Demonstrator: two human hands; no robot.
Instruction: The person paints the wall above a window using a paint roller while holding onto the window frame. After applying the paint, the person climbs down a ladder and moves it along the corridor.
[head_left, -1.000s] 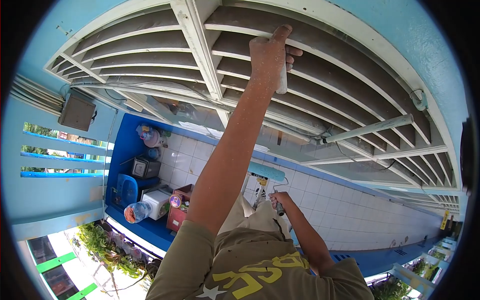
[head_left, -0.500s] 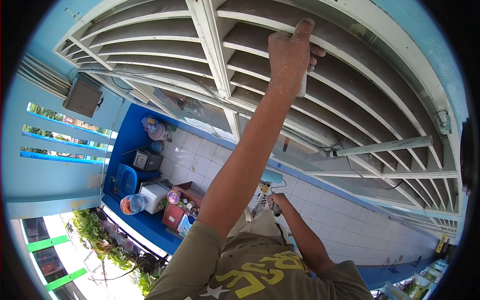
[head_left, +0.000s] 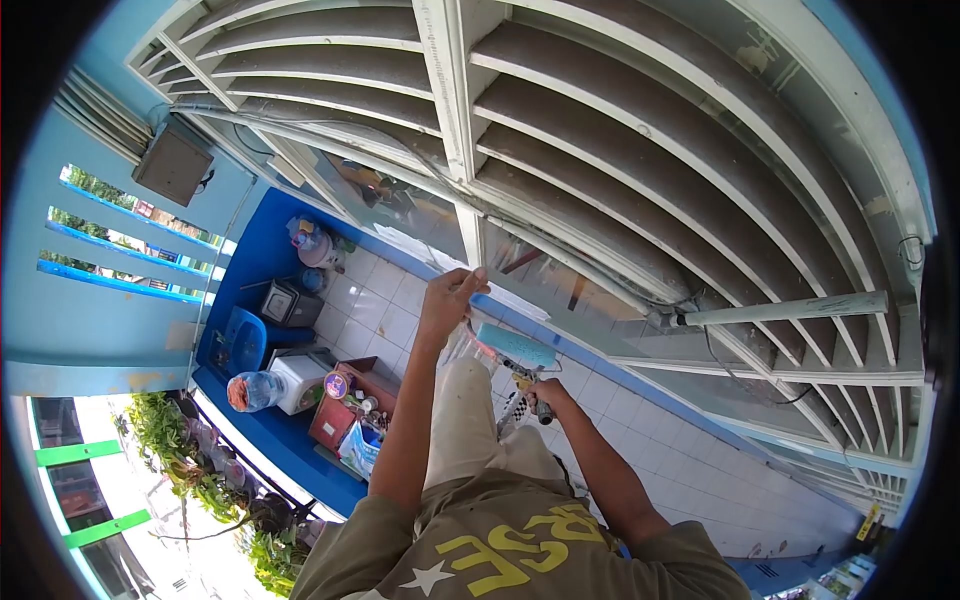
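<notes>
My right hand (head_left: 555, 397) is wrapped around the dark handle of a paint roller (head_left: 517, 345), whose light blue sleeve lies above the fist, in front of my legs. My left hand (head_left: 450, 303) is raised before the lower window frame, to the left of the roller. Its fingers are curled together, and what they hold, if anything, I cannot make out. White slatted louvres (head_left: 620, 130) with dusty brown faces fill the wall above both hands. Beneath them runs a glass pane (head_left: 395, 205).
On a blue ledge at left stand a red box of supplies (head_left: 328, 422), a white container (head_left: 297, 382), a clear plastic jar (head_left: 256, 391) and a blue basin (head_left: 246, 338). A pale pipe (head_left: 785, 308) juts across the louvres. White tiles (head_left: 660, 440) cover the floor.
My left hand has come down from the upper louvres to the lower window frame. The roller, in my right hand, has risen slightly and shifted left. The view has tilted a little.
</notes>
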